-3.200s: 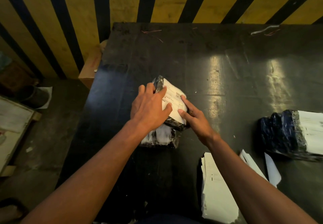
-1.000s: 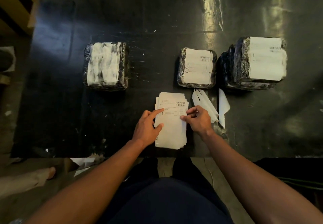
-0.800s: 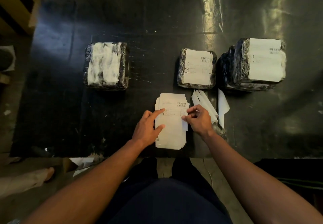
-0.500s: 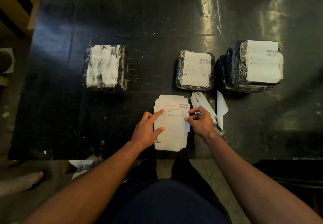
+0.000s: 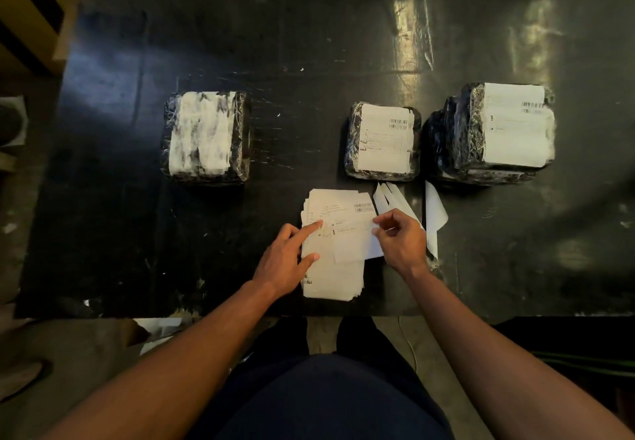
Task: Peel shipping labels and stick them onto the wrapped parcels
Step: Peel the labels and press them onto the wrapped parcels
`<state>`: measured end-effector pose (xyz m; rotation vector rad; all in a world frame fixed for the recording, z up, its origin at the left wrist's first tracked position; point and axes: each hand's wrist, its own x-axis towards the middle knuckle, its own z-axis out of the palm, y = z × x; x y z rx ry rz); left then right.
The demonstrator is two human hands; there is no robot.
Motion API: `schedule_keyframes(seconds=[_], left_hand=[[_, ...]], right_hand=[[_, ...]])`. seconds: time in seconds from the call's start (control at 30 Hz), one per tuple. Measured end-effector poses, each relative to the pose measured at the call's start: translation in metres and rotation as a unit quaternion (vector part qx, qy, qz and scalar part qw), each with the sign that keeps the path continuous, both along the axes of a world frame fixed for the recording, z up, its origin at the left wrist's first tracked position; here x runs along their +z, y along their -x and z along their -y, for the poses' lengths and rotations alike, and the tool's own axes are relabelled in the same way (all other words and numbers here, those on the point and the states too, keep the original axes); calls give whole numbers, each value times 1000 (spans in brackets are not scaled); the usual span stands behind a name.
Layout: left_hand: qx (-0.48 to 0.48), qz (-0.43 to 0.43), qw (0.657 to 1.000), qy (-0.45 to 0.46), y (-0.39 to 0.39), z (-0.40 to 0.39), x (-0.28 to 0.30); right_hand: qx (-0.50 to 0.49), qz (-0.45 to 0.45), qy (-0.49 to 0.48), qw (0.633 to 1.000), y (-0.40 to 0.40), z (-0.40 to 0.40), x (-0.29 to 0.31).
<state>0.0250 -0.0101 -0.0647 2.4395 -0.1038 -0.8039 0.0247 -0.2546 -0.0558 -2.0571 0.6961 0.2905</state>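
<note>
A black, scuffed desk (image 5: 309,44) with a glossy top carries everything. Three wrapped parcels stand in a row across its middle: an unlabelled parcel (image 5: 205,137) at the left, a small labelled parcel (image 5: 382,142) right of centre, and a larger labelled parcel (image 5: 494,130) just beside it. Near the front edge lies a stack of labels (image 5: 330,278), with loose backing strips (image 5: 433,214) to its right.

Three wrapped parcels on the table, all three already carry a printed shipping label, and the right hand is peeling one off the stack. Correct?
Not all three. The head view shows printed labels on the middle parcel and the right parcel only; the left parcel shows a smeared white patch and no barcode. The rest holds: the right hand pinches the top label at its edge while the left hand pins the stack.
</note>
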Motion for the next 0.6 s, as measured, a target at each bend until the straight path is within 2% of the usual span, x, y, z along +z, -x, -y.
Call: schedule_keyframes(seconds=[0.17,0.27,0.4,0.5,0.57,0.6], left_hand=[[2,4,1000,-20,1,3,3],[56,51,997,-3,-2,7,17],[170,91,969,154,-17,14,63],[215,20,940,265,-30,19,107],[234,-31,903,359,-35,22,133],[241,-29,887,393,-37,24,143]], right_hand=[[3,10,-47,999,-2,10,16],[7,48,-100,994,-1,10,39],[7,119,-203,972,1,5,82],[19,163,-261,951,4,-3,112],[25,179,-284,942,6,-8,128],[29,182,-292,938,8,-11,135]])
